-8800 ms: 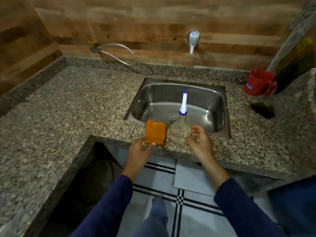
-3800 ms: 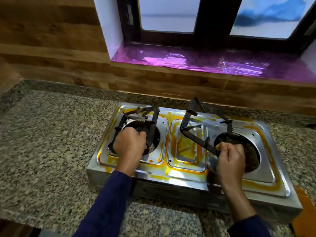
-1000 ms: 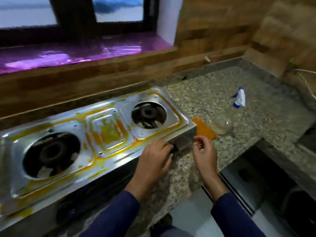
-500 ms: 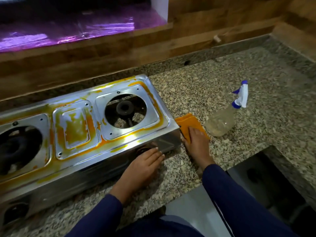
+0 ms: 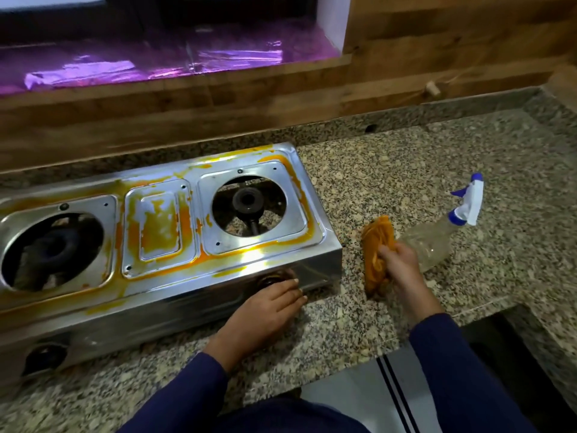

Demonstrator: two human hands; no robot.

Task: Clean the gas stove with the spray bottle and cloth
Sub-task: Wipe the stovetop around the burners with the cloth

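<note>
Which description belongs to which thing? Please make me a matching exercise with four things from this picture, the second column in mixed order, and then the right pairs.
Things
1. cloth
2. spray bottle
3. gas stove
4. left hand

Descriptions
A. clear, with a blue and white head
B. touches the stove's front by a knob
C. bunched in the grip of the right hand
D. top streaked with orange residue

Pairs: 1-C, 2-A, 3-D, 4-B

Steel stove point(image 5: 162, 245) w/ orange stains, orange cloth point(image 5: 376, 245) bunched, clear spray bottle point(image 5: 437, 242) lying.
</note>
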